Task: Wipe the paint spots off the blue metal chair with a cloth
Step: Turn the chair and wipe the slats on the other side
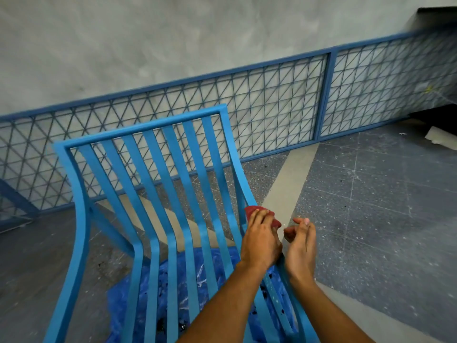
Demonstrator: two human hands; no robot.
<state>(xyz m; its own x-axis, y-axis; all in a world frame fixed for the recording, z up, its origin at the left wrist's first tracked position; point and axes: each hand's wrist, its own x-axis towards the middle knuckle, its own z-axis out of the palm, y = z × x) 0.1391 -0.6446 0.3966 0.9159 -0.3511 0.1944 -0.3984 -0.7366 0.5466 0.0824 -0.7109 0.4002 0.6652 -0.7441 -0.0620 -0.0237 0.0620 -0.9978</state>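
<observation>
Blue metal chair (158, 194): flat painted slats run from a curved back down into the seat, inside a square-tube frame with a matte finish. It stands mid-frame on a crumpled blue plastic sheet (178, 276), glossy and flecked with white and dark spots. The lower right side rail of the chair carries small dark spots.

Small red cloth (263, 212): soft and bunched, sitting on the chair's right side rail where the back curves into the seat.

Left hand (259, 240): palm down on that rail, fingers bent over the cloth and holding it against the metal. Cloth pokes out past the fingertips and on the thumb side. The thumb itself is mostly hidden.

Right hand (300, 243): just beside the left, on the outer side of the rail. Fingers are loosely curled, thumb and fingertips apart, nothing held. Can't tell whether the wrist touches the rail.

Floor (371, 206): grey speckled terrazzo with thin joint lines, pale beige bands and white flecks.

Behind the chair, long blue metal mesh panels (272, 107) with a grid-and-diagonal wire pattern lean along a rough grey concrete wall (173, 33). A pale folded sheet (440, 138) lies on the floor far right.
</observation>
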